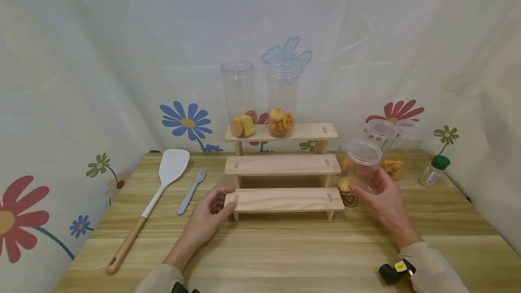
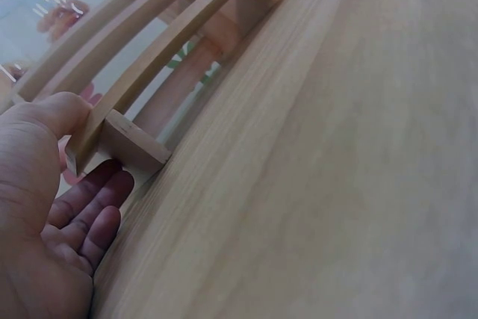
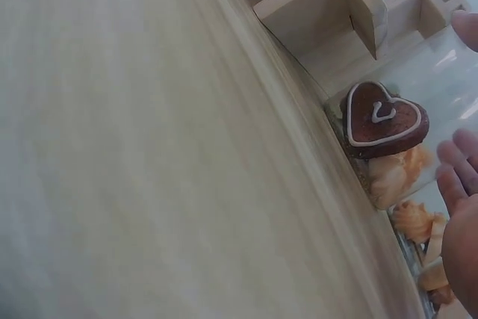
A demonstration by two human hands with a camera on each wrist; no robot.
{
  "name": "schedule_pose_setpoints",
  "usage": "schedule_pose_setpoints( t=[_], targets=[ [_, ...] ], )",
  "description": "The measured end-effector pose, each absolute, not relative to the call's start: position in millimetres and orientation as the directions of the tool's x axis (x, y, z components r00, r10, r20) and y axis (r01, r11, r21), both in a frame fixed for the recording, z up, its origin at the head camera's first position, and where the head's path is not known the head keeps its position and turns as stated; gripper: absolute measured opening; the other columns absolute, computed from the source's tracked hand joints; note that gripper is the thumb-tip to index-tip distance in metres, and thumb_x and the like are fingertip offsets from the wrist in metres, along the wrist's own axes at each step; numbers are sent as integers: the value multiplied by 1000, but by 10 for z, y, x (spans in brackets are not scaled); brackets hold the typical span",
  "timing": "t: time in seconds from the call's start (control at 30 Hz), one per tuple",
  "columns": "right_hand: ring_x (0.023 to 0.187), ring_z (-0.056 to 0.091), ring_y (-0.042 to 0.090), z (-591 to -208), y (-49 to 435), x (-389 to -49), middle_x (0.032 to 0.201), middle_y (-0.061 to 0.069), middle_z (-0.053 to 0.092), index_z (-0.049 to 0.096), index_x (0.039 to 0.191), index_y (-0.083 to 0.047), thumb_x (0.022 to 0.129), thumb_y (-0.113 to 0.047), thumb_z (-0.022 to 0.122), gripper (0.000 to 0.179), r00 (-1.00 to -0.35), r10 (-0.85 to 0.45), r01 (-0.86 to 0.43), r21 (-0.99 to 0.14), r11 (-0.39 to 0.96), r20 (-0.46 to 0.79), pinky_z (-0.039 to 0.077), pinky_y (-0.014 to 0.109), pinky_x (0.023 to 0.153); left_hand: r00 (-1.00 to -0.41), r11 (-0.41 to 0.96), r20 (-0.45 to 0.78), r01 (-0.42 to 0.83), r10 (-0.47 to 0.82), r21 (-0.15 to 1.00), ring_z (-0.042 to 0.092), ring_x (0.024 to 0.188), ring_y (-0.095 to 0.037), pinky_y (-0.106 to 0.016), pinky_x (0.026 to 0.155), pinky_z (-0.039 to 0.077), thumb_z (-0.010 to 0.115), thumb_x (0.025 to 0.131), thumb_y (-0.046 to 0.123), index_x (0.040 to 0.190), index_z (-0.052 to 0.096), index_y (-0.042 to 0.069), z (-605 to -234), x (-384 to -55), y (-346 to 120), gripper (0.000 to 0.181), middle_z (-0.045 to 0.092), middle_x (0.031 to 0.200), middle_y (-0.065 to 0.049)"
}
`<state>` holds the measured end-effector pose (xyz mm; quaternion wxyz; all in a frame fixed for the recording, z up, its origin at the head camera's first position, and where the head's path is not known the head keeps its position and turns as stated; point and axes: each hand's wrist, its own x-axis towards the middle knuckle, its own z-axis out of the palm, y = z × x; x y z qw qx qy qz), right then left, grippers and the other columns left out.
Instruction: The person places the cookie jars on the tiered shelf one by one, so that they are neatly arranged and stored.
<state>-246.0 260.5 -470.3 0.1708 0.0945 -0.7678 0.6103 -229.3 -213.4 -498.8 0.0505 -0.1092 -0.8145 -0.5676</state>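
Closest in, the left hand (image 1: 209, 214) pinches the left end of the wooden shelf (image 1: 282, 165) at its lowest step (image 1: 281, 200). Its right hand counterpart (image 1: 384, 196) — thumb and fingers set wide — holds a clear jar (image 1: 359, 166) with a heart cookie (image 3: 385, 117), just beside the shelf's right end; farther back, two snack jars (image 1: 282, 96) stand on the top step (image 1: 313, 131).

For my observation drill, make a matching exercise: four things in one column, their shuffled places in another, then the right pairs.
Column one
1. the person's left hand
2. brown heart-shaped cookie with white outline
3. white spatula with wooden handle
4. small clear bottle with green lid

Column two
A. on the table, left of the small grey fork
B. inside the clear cylindrical jar at the right hand
C. near the table's right edge
D. at the lowest step of the pale wooden three-tier stand

Pairs: 1-D; 2-B; 3-A; 4-C
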Motion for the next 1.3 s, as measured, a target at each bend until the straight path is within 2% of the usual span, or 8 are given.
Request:
schedule_pose_setpoints(
  t=[0.1, 0.33, 0.53, 0.73, 0.9, 1.07, 1.3],
  targets=[
    [127, 63, 0, -4735, 2612, -2453, 133, -16, 70, 55, 148, 7, 97, 2, 85, 60, -929, 53, -346, -910, 230, 367, 47, 12, 106, -972, 334, 202, 233, 123, 913, 69, 98, -20, -27, 83, 55, 81, 105, 27, 143, 71, 19, -4989, -2293, -2132, 39, 76, 111, -8],
    [132, 61, 3, -4811, 2660, -2470, 143, -9, 67, 52, 157, 4, 97, -1, 85, 68, -934, 12, -343, -902, 261, 358, 45, 10, 109, -969, 330, 214, 244, 125, 912, 69, 98, -20, -27, 83, 55, 81, 106, 26, 143, 70, 17, -4988, -2289, -2131, 40, 76, 110, -8],
    [131, 64, 5, -4884, 2705, -2505, 143, 3, 70, 56, 154, 3, 97, 2, 85, 64, -916, -24, -391, -877, 279, 400, 46, 12, 109, -969, 335, 211, 242, 125, 911, 69, 98, -20, -27, 84, 55, 81, 106, 27, 144, 70, 17, -4979, -2285, -2131, 41, 76, 111, -8],
    [128, 67, 7, -4911, 2718, -2517, 139, 1, 72, 56, 155, 2, 96, 4, 84, 65, -907, -31, -411, -870, 272, 419, 48, 13, 107, -972, 342, 202, 231, 118, 911, 69, 97, -20, -27, 83, 55, 81, 106, 27, 143, 70, 18, -4971, -2283, -2127, 40, 76, 111, -8],
    [128, 67, 6, -4913, 2714, -2503, 139, 6, 73, 57, 153, 2, 96, 3, 85, 64, -909, -23, -405, -872, 275, 415, 48, 13, 106, -972, 340, 203, 232, 118, 911, 68, 96, -19, -26, 83, 55, 81, 106, 26, 143, 70, 18, -4969, -2281, -2124, 40, 75, 110, -7],
    [128, 67, 5, -4911, 2707, -2502, 139, 4, 73, 58, 153, 2, 96, 2, 86, 63, -909, -14, -403, -872, 277, 416, 49, 13, 107, -970, 333, 210, 239, 122, 912, 68, 96, -19, -26, 83, 55, 81, 106, 26, 143, 70, 17, -4977, -2280, -2130, 40, 75, 109, -8],
    [125, 68, 8, -4873, 2711, -2504, 134, -9, 73, 60, 151, 4, 95, 4, 85, 61, -897, 13, -421, -864, 276, 441, 49, 13, 107, -970, 333, 209, 239, 124, 912, 69, 97, -20, -26, 83, 55, 80, 106, 26, 143, 70, 18, -4979, -2285, -2128, 39, 75, 110, -8]
  ],
)
